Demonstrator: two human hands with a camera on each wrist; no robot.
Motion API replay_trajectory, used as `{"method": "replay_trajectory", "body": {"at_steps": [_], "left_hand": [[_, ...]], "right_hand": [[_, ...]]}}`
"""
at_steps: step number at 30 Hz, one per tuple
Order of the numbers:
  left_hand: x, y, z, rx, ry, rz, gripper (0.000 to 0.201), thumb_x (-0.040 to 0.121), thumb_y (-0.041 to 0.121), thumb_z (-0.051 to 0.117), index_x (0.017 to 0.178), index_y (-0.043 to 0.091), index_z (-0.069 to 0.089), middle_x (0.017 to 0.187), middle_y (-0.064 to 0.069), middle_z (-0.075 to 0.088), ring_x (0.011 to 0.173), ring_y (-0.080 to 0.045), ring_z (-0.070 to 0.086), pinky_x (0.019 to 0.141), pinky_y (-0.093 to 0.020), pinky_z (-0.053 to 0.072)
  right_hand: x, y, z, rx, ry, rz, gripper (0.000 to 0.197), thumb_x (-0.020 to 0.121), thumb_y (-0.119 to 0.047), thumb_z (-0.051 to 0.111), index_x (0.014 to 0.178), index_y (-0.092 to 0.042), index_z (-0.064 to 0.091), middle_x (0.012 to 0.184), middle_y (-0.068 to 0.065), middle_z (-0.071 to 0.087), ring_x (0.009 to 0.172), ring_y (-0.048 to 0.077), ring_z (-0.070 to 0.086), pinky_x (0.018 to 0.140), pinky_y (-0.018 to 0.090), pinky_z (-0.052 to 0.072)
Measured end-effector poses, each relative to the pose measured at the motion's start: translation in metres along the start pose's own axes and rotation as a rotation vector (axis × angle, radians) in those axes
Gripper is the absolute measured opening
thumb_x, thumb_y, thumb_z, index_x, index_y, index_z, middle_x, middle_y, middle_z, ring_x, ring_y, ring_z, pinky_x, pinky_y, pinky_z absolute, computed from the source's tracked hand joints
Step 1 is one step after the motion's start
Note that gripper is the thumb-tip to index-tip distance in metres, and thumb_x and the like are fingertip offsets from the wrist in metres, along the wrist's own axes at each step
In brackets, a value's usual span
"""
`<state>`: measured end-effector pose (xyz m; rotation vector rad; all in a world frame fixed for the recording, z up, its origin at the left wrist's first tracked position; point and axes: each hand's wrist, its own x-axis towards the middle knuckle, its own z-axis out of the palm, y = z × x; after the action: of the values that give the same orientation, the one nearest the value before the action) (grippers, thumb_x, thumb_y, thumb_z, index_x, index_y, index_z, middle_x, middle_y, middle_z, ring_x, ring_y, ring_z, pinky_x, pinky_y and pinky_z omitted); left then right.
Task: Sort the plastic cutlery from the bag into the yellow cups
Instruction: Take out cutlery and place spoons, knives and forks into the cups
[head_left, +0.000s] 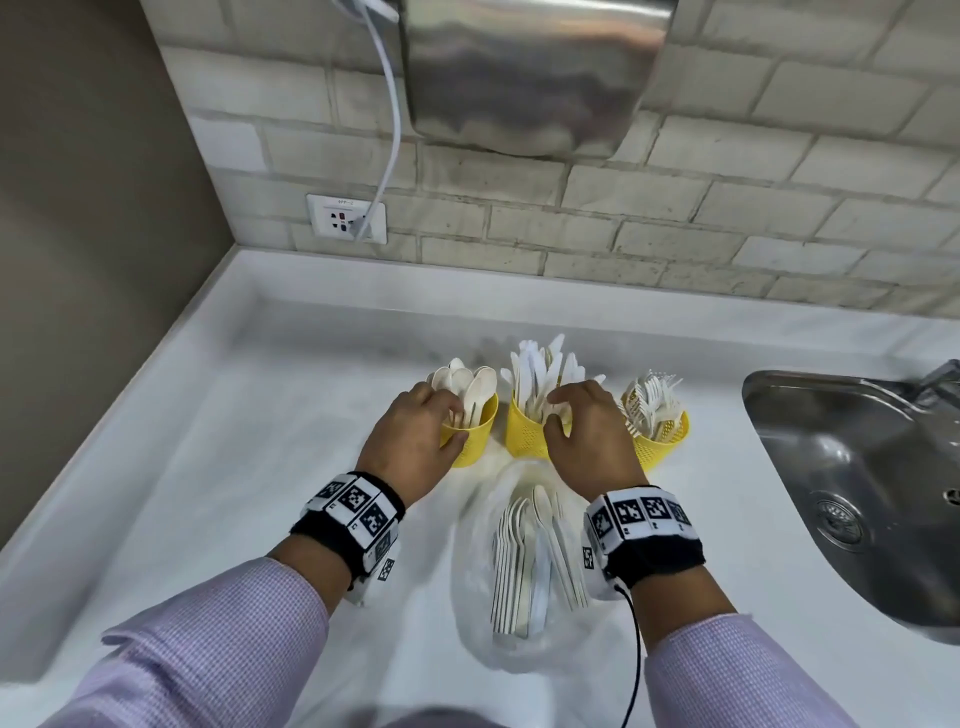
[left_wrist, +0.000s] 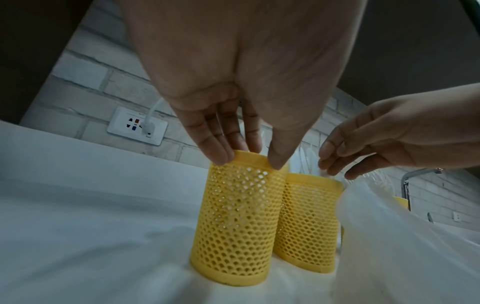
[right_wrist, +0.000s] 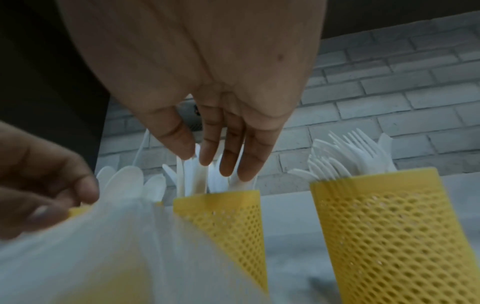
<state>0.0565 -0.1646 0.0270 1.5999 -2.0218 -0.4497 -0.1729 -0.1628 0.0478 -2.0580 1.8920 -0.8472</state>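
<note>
Three yellow mesh cups stand in a row mid-worktop, toward the back wall, left of the sink (head_left: 852, 467).

Left cup (head_left: 470, 436): spoons (head_left: 470, 384), bowls up. Left hand (head_left: 415, 436) is on its rim, with fingers (left_wrist: 215, 148) over the far-left side and the thumb on the near side, pinching the rim lightly. No cutlery in that hand.

Middle cup (head_left: 524, 434): knives (head_left: 540, 364). Right hand (head_left: 587, 431) is over it, fingers (right_wrist: 249, 156) straight and spread, tips touching the knife handles just above the rim. Not gripping anything that I can see.

Right cup (head_left: 657, 441): forks (head_left: 652, 397), tines up, untouched.

Clear plastic bag (head_left: 524, 566) lies on the worktop just in front of the cups, between the two wrists, with a stack of white cutlery (head_left: 530, 561) inside, handles toward the front edge. It looks like mostly spoons and knives; I cannot tell exactly.

Wall socket (head_left: 346, 218) at the back left has a white cable (head_left: 389, 130) plugged in.
</note>
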Motion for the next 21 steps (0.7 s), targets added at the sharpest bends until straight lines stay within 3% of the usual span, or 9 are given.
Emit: {"method": "replay_trajectory", "body": {"at_steps": [3,7,13,21], "left_hand": [[0.001,-0.001,0.001,-0.018,0.010,-0.029,0.021,0.087,0.028,0.076,0.107,0.022,0.071,0.106,-0.001,0.061,0.096,-0.023,0.065,0.082,-0.039,0.055],[-0.001,-0.003,-0.002,-0.042,0.023,-0.056,0.008,0.090,0.026,0.076,0.097,0.023,0.076,0.105,0.002,0.063,0.087,-0.023,0.067,0.080,-0.032,0.053],[0.003,-0.005,-0.002,-0.049,0.027,-0.061,0.007,0.090,0.026,0.076,0.096,0.023,0.077,0.107,0.002,0.064,0.089,-0.025,0.069,0.082,-0.036,0.056],[0.006,-0.006,-0.002,-0.034,0.034,-0.072,0.008,0.090,0.026,0.076,0.097,0.022,0.078,0.109,0.001,0.065,0.092,-0.024,0.068,0.083,-0.034,0.054]], "right_hand": [[-0.008,0.004,0.007,0.011,-0.018,-0.040,0.026,0.086,-0.005,0.063,0.110,-0.009,0.069,0.114,0.008,0.065,0.106,0.030,0.060,0.088,0.036,0.048],[-0.025,0.011,0.018,-0.148,0.098,-0.083,0.029,0.076,-0.001,0.070,0.103,-0.012,0.072,0.104,0.008,0.066,0.096,0.035,0.054,0.085,0.045,0.050],[-0.017,0.008,0.026,-0.115,0.125,-0.046,0.033,0.074,0.012,0.069,0.099,-0.009,0.072,0.097,0.013,0.067,0.089,0.041,0.057,0.079,0.050,0.052],[-0.014,0.005,0.031,-0.065,0.090,-0.014,0.029,0.079,0.014,0.063,0.097,-0.006,0.073,0.094,0.016,0.065,0.088,0.040,0.058,0.074,0.042,0.050]]}}
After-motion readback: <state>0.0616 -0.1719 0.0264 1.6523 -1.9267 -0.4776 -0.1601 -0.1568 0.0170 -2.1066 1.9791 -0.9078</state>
